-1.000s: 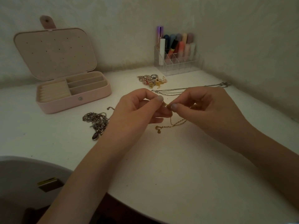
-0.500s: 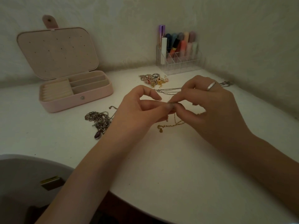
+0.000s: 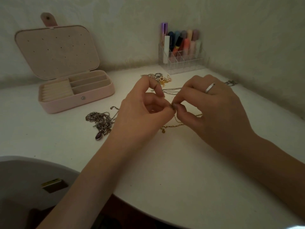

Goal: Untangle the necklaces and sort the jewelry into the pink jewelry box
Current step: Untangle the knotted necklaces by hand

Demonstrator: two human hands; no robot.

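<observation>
Gold necklace (image 3: pixel 175 124) pinched between left hand (image 3: pixel 145 108) and right hand (image 3: pixel 214 106); dangling below.

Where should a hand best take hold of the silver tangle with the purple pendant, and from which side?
Probably from above, by the loose chain end sticking out toward the pink jewelry box. The silver tangle lies flat in a dense clump on the table; the purple pendant hangs off its near edge, so lifting there may tighten the knots.

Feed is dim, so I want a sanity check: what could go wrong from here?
1. Both the left hand and right hand pinch the gold chain at one spot; a hard pull may tighten the knot or snap it.
2. The silver pile lies beside the left wrist and could get dragged.
3. The box looks empty.
</observation>
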